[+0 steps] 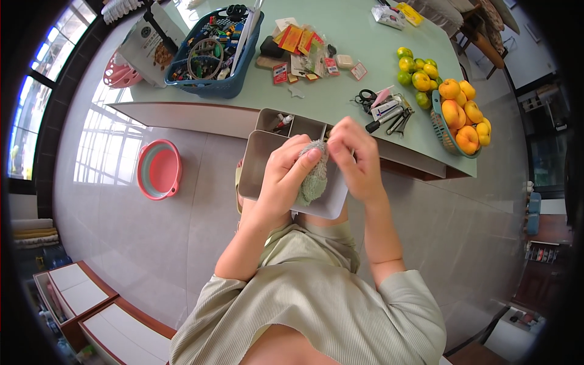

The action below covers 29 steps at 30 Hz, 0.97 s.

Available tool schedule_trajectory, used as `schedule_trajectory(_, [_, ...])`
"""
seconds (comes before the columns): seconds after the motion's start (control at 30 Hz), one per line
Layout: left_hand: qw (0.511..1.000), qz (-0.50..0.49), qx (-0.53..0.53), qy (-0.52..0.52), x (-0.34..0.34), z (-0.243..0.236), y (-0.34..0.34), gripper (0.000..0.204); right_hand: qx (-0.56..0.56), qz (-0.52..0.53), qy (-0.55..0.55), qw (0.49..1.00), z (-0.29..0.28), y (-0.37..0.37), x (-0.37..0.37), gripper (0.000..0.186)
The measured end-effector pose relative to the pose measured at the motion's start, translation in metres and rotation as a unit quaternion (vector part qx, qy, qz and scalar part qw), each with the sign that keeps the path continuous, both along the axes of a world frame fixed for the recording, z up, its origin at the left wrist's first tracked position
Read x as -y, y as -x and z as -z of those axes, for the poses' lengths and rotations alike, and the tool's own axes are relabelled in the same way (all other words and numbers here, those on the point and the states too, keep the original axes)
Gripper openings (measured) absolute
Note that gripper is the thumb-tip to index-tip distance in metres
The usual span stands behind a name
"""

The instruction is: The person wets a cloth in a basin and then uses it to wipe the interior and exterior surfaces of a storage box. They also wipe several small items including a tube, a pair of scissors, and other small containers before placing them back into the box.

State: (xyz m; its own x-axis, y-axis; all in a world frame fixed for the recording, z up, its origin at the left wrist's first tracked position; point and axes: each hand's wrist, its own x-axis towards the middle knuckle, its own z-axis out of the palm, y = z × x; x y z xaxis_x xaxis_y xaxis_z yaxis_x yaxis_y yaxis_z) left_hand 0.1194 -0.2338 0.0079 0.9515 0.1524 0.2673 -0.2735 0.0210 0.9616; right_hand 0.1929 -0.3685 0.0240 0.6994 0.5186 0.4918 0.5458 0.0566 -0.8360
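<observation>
In front of my thighs, by the table edge, is a grey compartment box (258,159). My left hand (278,176) is closed round a fuzzy grey-green cloth (314,184), which hangs down over the box's large front section. Beside the cloth's upper end, my right hand (357,159) has its fingers curled in a pinch. A thin greyish piece shows between the two hands, but what the right fingers hold is hidden. Several small pens or tubes (282,123) lie in the box's back left compartment.
On the green table (292,24) stand a blue basket (228,88) of toy bricks and a basket of orange fruit (467,115) near green citrus (420,76). Packets (301,42), scissors (365,98) and a black marker (384,120) lie there too. A pink basin (160,170) is on the floor.
</observation>
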Motion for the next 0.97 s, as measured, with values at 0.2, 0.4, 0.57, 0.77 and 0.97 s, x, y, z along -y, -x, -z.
schedule_trajectory(0.2, [0.995, 0.053, -0.060, 0.058, -0.001, -0.004, 0.001, 0.023, -0.040, -0.044, 0.011, 0.998, 0.004, 0.003, 0.001, 0.016])
schedule_trajectory(0.4, [0.995, 0.073, -0.069, 0.020, 0.001, -0.008, -0.006, 0.023, -0.018, 0.054, -0.035, 0.998, 0.011, 0.005, 0.001, 0.017])
schedule_trajectory(0.57, [0.994, 0.071, -0.070, 0.043, 0.003, -0.001, -0.010, 0.024, -0.017, 0.066, -0.037, 0.997, 0.016, 0.002, 0.005, 0.016])
schedule_trajectory(0.77, [0.954, -0.040, -0.143, 0.262, -0.010, 0.010, -0.008, 0.025, -0.037, 0.177, -0.109, 0.978, 0.018, -0.025, 0.032, 0.022])
schedule_trajectory(0.97, [0.970, -0.034, -0.125, 0.205, -0.008, 0.015, -0.012, 0.032, 0.122, 0.169, 0.127, 0.970, 0.021, -0.052, 0.049, 0.015])
